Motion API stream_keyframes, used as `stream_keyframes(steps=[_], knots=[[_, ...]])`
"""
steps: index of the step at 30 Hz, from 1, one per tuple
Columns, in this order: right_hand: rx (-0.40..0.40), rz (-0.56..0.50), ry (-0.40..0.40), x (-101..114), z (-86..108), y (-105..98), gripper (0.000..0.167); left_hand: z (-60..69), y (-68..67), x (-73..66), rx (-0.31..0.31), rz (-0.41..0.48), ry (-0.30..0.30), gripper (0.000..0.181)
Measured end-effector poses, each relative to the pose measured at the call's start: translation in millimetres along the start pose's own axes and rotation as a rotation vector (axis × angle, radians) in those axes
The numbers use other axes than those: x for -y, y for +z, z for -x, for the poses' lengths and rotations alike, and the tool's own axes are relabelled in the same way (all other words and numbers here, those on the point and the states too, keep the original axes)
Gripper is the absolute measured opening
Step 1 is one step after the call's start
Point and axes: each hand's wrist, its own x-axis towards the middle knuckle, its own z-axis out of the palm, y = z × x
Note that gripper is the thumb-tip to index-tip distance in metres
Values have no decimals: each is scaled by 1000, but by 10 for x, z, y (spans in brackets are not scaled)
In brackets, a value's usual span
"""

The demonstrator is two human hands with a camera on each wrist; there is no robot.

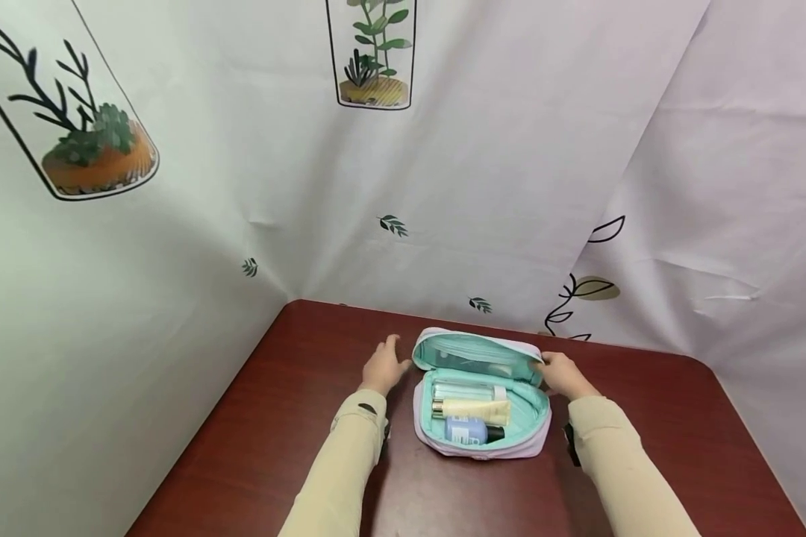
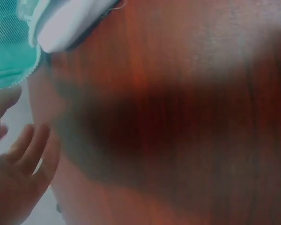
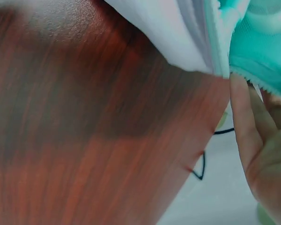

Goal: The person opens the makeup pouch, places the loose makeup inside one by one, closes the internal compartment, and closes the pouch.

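Observation:
In the head view a cosmetic bag [image 1: 482,453] lies unzipped on the table, pale lilac outside and mint green inside. Its lid [image 1: 477,347] stands up at the back, showing a mesh pocket. Inside are a clear bottle [image 1: 466,391], a cream-coloured tube [image 1: 473,409] with a gold cap and a blue bottle [image 1: 466,430] with a black cap. My left hand [image 1: 383,367] is beside the lid's left edge, fingers spread and holding nothing. With the right hand [image 1: 564,375] I hold the lid's right edge; the lid partly hides those fingers in the right wrist view.
The dark red-brown table [image 1: 295,455] meets a white fabric backdrop [image 1: 483,186] printed with plants and leaves along its back and left sides. Bare tabletop extends to both sides of the bag.

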Motion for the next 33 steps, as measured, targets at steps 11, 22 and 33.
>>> stream_keyframes(steps=[11, 22, 33], knots=[[19, 6, -43, -169, 77, -20, 27, 29, 28, -63, 247, 370, -26, 32], [40, -219, -125, -39, 121, -348, 24, -152, -171, -223, 228, 741, -57, 31], [465, -327, -85, -207, 256, -606, 25, -114, -430, -51, 619, 603, 97, 18]])
